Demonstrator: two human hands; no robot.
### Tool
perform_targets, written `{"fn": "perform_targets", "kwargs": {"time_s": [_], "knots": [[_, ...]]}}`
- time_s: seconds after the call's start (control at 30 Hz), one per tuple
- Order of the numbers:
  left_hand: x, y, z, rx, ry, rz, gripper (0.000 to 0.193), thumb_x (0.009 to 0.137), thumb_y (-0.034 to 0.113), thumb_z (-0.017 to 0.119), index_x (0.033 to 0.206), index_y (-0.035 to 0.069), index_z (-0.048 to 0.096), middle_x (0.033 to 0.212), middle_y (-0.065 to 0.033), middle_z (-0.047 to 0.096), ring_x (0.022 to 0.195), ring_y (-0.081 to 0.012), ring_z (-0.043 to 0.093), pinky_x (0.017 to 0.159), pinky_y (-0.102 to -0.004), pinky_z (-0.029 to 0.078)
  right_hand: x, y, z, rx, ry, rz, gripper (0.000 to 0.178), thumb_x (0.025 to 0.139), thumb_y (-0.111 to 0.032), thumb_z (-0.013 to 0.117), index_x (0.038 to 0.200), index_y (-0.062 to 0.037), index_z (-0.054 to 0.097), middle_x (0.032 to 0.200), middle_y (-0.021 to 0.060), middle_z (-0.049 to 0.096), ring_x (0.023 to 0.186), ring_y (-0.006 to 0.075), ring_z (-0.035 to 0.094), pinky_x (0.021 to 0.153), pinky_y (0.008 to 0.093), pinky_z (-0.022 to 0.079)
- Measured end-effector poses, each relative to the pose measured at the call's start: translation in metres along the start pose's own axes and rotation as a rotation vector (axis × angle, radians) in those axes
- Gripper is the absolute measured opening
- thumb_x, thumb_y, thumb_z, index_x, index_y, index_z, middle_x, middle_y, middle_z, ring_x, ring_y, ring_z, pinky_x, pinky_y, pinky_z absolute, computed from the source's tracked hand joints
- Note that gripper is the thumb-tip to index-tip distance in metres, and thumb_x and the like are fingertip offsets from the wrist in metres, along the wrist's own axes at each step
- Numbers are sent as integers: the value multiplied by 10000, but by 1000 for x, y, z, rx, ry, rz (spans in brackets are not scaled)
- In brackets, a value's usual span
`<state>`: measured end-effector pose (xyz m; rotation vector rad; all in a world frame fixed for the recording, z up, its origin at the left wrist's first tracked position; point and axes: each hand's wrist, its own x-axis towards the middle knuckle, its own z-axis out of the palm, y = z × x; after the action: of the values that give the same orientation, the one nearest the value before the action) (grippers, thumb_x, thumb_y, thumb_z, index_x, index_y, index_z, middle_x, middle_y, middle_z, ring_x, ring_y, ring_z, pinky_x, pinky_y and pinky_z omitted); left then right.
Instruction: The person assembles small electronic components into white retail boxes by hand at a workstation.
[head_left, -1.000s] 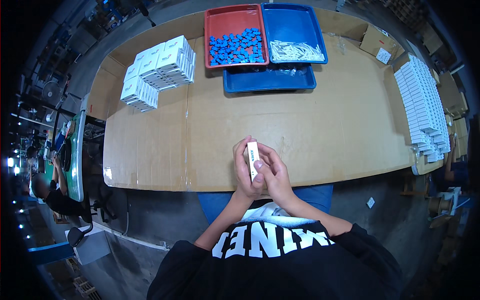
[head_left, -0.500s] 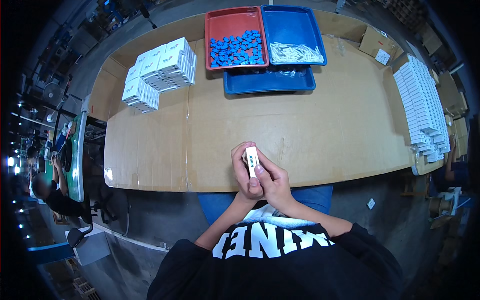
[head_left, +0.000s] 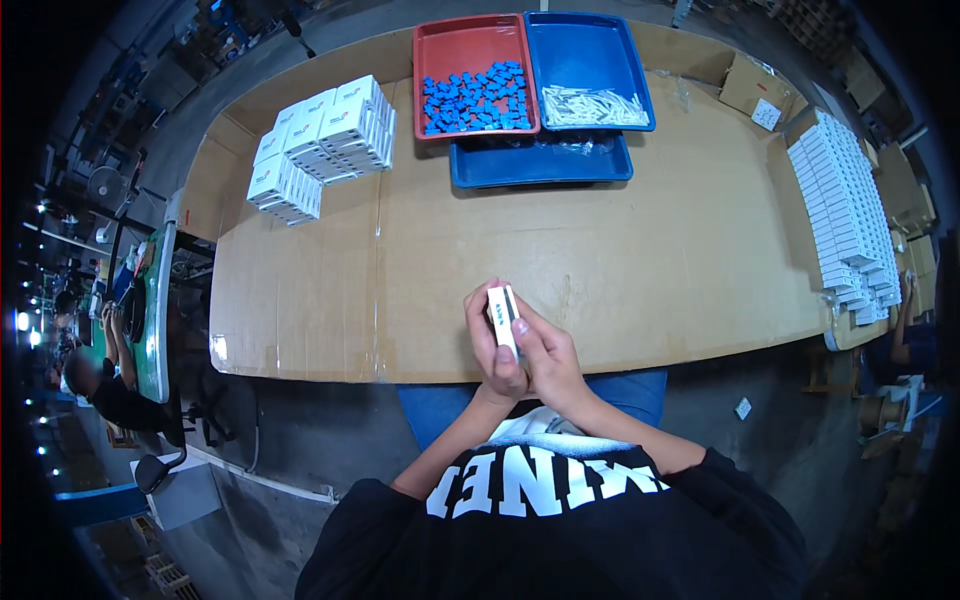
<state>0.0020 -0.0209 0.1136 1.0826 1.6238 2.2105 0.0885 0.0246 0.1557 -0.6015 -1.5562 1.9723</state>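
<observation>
A small white box (head_left: 500,318) with dark printing on its face stands nearly upright between my hands, above the near edge of the cardboard-covered table. My left hand (head_left: 486,345) wraps round its left side, the thumb low on the front. From the right, my right hand (head_left: 550,358) closes on the box with its thumb against the edge. A dark strip shows along the box's right side. The palms and the box's back are hidden.
White boxes (head_left: 320,125) are stacked at the back left, with more piled (head_left: 845,215) along the right edge. A red tray (head_left: 470,45) holds blue pieces; a blue tray (head_left: 585,55) holds white sticks. Another blue tray (head_left: 540,170) lies in front. Co-workers sit at both sides.
The white box has turned a little in my hands, so its dark right side shows more. My right thumb has shifted slightly up and to the right.
</observation>
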Motion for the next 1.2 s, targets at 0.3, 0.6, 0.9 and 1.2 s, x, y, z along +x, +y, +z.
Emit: {"fn": "perform_targets", "kwargs": {"time_s": [0.3, 0.6, 0.9, 1.2], "knots": [[4, -5, -19, -193, -197, -494, 1054, 964, 827, 291, 1627, 11, 212, 1531, -169, 427, 1417, -270, 441, 1163, -414, 368, 10, -10, -28, -682, -28, -192, 683, 1011, -421, 626, 1563, -64, 441, 1602, 223, 369, 1506, 362, 359, 1215, 483, 306], [18, 29, -6, -611, -157, -1089, 788, 1042, 726, 221, 1466, 105, 458, 1349, -132, 601, 1245, -266, 624, 1028, -426, 533, 22, -22, -57, -929, -287, -554, 816, 800, -451, 823, 1462, -64, 545, 1573, 205, 447, 1477, 403, 412, 1212, 641, 257], [12, 35, 2, -639, -190, -1138, 738, 1058, 694, 260, 1474, 114, 451, 1342, -113, 601, 1220, -243, 628, 1002, -391, 542, 28, -2, -62, -821, -177, -830, 793, 779, -460, 841, 1295, 99, 615, 1327, 289, 634, 1263, 451, 621, 1080, 529, 500], [7, 27, 1, -661, -237, -1138, 783, 1049, 711, 241, 1509, 102, 418, 1404, -114, 564, 1299, -248, 572, 1086, -396, 483, 27, 13, -71, -650, -161, -733, 772, 902, -497, 742, 1354, 108, 585, 1381, 305, 602, 1296, 440, 604, 1106, 484, 478]]}}
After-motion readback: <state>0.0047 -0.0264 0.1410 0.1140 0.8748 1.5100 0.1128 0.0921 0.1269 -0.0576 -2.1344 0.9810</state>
